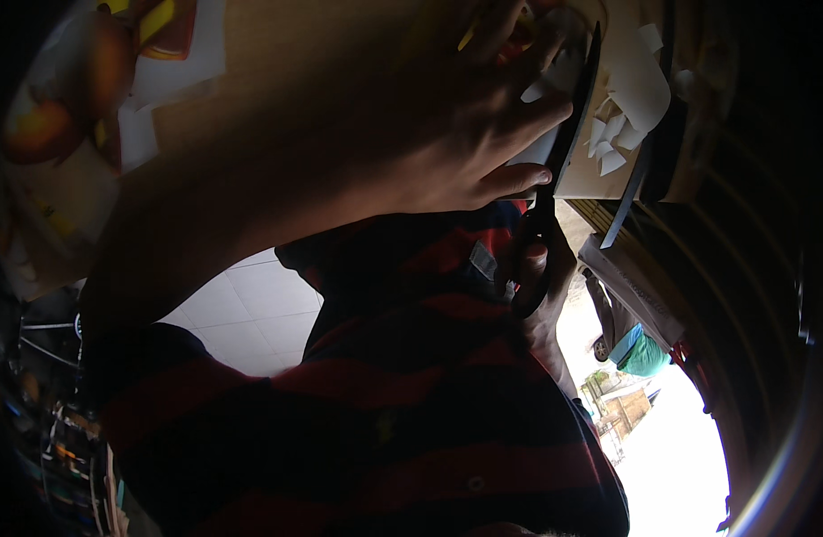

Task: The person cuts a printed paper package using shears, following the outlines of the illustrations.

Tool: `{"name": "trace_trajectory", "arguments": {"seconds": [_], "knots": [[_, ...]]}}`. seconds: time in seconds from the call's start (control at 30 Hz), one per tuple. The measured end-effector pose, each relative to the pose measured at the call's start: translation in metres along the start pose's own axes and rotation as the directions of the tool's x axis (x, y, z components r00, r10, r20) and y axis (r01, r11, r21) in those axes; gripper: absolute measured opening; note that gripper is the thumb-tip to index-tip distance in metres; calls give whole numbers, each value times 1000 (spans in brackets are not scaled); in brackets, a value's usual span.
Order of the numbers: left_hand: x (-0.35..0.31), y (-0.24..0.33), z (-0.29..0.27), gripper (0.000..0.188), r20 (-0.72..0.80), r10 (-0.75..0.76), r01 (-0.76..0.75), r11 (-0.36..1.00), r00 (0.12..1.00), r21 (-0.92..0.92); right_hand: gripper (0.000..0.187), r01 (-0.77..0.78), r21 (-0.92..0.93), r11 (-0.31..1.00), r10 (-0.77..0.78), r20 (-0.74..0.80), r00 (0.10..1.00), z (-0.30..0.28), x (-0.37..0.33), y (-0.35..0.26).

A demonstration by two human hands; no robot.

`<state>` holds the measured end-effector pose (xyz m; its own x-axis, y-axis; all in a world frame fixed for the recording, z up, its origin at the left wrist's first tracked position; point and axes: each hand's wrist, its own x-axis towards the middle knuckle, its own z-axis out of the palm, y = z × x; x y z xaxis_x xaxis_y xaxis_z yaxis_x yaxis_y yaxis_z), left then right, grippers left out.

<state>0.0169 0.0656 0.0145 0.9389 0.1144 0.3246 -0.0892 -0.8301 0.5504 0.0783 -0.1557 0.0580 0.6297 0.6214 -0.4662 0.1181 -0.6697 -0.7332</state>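
My right hand [541, 277] grips a pair of dark-handled scissors [573, 125], its thumb in a handle loop. The long blade points away from me, along the right side of my left hand. My left hand [497, 116] lies spread over a pale sheet of paper [568, 67] with red and yellow print, fingers apart and thumb close to the scissors. The hand covers much of this sheet. Just right of the blade, small white paper scraps [613, 134] rest on the table beside a curled white paper piece [640, 85].
The brown tabletop [286, 54] stretches to the left, where printed cutouts [165, 36] in red, yellow and orange lie on white paper. A thin flat strip [626, 206] juts past the table's right edge. Pale floor tiles [250, 309] show beneath my left arm.
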Motion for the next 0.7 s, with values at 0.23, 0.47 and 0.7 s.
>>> {"name": "trace_trajectory", "arguments": {"seconds": [0.23, 0.47, 0.7], "knots": [[-1, -2, 6, 52, -28, -10, 9, 1000, 1000, -13, 64, -33, 61, 998, 30, 37, 999, 1, 0, -3], [-3, -3, 8, 49, -42, -3, 2, 1000, 999, -23, 62, -4, -97, 995, 1, -29, 1000, 0, 1, -5], [-2, -1, 5, 46, -45, -2, 1, 1000, 999, -21, 53, 85, -211, 974, -92, -27, 995, -6, 5, 5]]}}
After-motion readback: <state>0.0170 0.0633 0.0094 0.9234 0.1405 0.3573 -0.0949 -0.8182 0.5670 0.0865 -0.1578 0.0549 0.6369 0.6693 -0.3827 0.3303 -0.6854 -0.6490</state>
